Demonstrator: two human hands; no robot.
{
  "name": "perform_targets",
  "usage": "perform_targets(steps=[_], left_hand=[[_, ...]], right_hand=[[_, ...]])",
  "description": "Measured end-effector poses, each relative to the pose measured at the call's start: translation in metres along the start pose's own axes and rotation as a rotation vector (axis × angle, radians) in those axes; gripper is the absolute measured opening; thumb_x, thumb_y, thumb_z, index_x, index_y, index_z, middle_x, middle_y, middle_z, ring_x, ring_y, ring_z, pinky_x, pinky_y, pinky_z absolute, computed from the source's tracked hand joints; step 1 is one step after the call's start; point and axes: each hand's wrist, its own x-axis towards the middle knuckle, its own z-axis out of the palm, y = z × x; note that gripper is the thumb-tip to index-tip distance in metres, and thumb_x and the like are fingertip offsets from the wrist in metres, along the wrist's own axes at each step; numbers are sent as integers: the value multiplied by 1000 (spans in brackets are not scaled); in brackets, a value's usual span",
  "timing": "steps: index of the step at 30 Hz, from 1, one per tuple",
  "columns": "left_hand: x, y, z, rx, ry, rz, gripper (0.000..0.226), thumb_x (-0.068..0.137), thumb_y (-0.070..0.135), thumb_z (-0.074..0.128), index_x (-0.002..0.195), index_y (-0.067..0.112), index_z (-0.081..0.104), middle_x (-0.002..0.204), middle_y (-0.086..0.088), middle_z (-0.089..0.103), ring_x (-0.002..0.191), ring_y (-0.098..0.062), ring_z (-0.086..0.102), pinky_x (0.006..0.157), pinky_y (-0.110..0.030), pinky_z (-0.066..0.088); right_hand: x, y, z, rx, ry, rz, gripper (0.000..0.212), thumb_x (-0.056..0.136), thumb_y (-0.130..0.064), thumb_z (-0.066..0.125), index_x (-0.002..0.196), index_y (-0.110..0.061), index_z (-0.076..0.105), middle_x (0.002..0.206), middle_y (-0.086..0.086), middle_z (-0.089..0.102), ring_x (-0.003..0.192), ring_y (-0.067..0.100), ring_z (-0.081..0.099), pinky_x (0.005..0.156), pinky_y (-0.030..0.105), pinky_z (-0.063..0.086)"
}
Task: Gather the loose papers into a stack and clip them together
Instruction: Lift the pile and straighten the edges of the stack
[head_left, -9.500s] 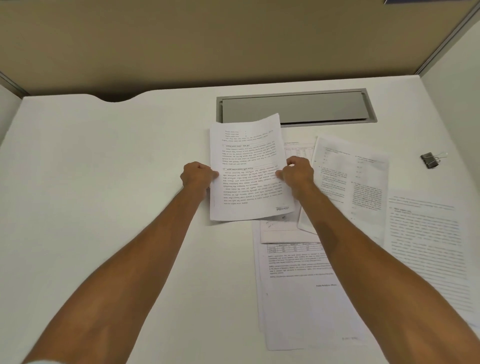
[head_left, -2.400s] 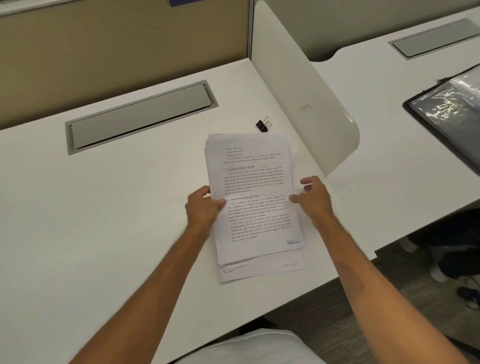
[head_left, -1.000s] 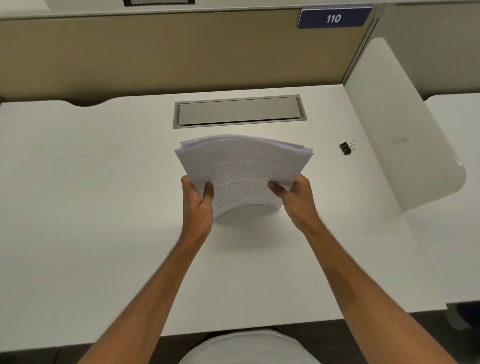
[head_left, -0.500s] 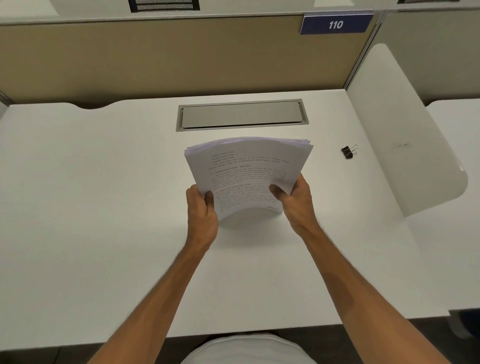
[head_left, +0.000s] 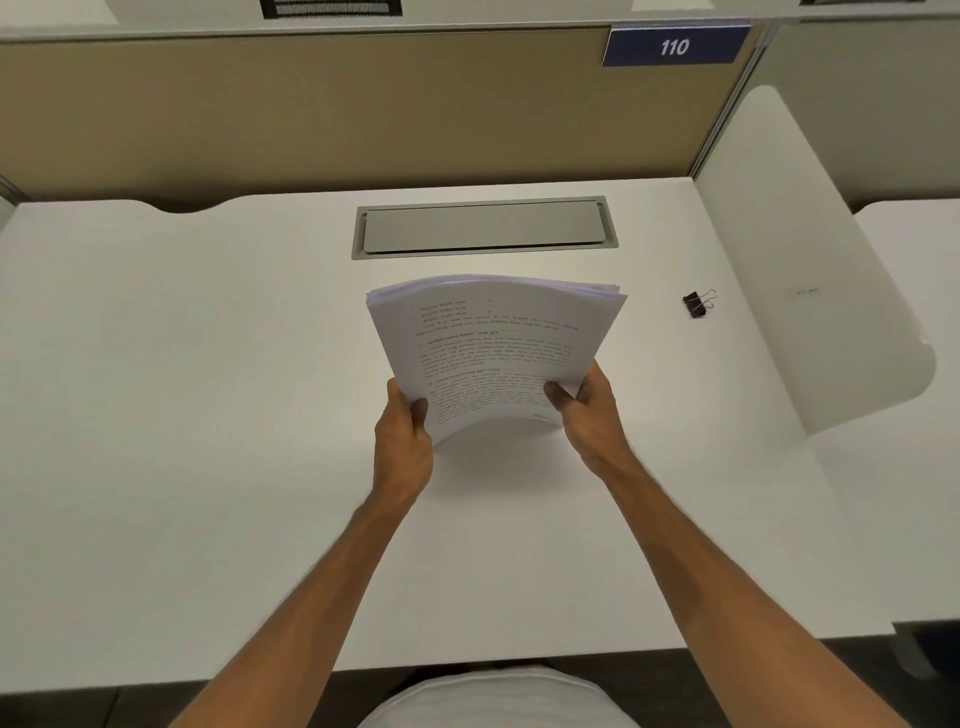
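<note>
Papers (head_left: 493, 353) with seemingly unreadable print; sign (head_left: 675, 48) "110".

Both hands, left (head_left: 404, 439) and right (head_left: 589, 415), raised, fingers curled.

Office carrel; partition (head_left: 363, 109); sign 110 (head_left: 675, 48)

White sheets of paper (head_left: 498, 338) carry rows of fine black printed text; a small black binder clip (head_left: 695, 305) has silver wire handles. The smooth desk top (head_left: 208, 389) is plain white with an inset grey metal cable cover (head_left: 483, 228), backed by a tan fabric partition panel (head_left: 337, 104). A dark blue rectangular sign (head_left: 675, 48) bears white numerals "110".
</note>
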Motion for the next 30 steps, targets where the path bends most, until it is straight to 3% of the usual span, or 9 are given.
perform_targets(steps=[3, 7, 11, 14, 18, 20, 23, 26, 30], left_hand=[[2, 3, -8, -39, 42, -10, 32, 101, 0, 48, 126, 17, 58, 109, 8, 66, 104, -20, 64, 87, -31, 57], [14, 19, -34, 103, 88, 63, 10, 93, 0, 58, 94, 7, 66, 87, 2, 74, 82, -32, 70, 71, -42, 56], [31, 51, -76, 493, 86, 281, 15, 88, -1, 59, 85, 13, 62, 75, -2, 68, 61, -29, 56, 57, -33, 38], [38, 86, -95, 766, -9, 418, 16, 92, 7, 60, 103, 12, 70, 90, -10, 75, 66, -25, 55, 64, -35, 44], [41, 114, -106, 938, -145, 448, 18, 96, 21, 60, 113, 17, 66, 103, -10, 75, 69, -20, 53, 70, -35, 46], [41, 120, -109, 964, -165, 480, 19, 95, 25, 62, 113, 19, 63, 103, -9, 74, 70, -20, 53, 74, -38, 51], [46, 112, -117, 798, -39, 492, 22, 96, 28, 63, 115, 19, 62, 109, -8, 74, 81, -22, 60, 82, -40, 54], [46, 82, -129, 295, 157, 324, 68, 82, 31, 81, 140, 24, 47, 134, -1, 61, 116, -16, 57, 99, -30, 48], [29, 31, -128, -140, -18, -44, 65, 82, 6, 79, 138, 18, 48, 132, -2, 63, 125, -12, 57, 113, -38, 43]], right_hand=[[0, -8, -7, -18, -27, -2, 53, 89, 4, 66, 136, -17, 53, 128, 5, 65, 120, 24, 62, 100, 46, 56], [10, -37, -34, 93, 39, -98, 55, 74, 0, 79, 119, -18, 54, 114, 5, 69, 102, 17, 68, 91, 43, 55], [12, -80, -63, -346, 173, -394, 92, 75, -15, 86, 152, -17, 35, 148, 3, 49, 135, 12, 49, 110, 26, 40], [14, -112, -65, -574, -22, -473, 102, 78, -25, 86, 158, -19, 24, 161, -1, 34, 149, 16, 32, 121, 31, 27], [19, -118, -49, -680, -345, -339, 61, 86, -16, 77, 143, -20, 55, 138, 3, 63, 126, 21, 59, 103, 39, 52], [20, -106, -39, -629, -305, -291, 32, 93, -11, 69, 124, -13, 71, 114, 7, 73, 103, 27, 68, 79, 24, 56], [22, -88, -31, -477, -174, -280, 19, 94, -8, 66, 109, -9, 77, 95, 8, 73, 84, 29, 67, 66, 20, 49], [24, -73, -37, -355, -125, -240, 12, 93, -6, 67, 100, -9, 77, 92, 11, 74, 79, 29, 67, 67, 24, 52], [26, -56, -47, -236, -167, -215, 24, 88, -12, 70, 111, -6, 77, 103, 17, 76, 92, 37, 72, 79, 44, 60]])
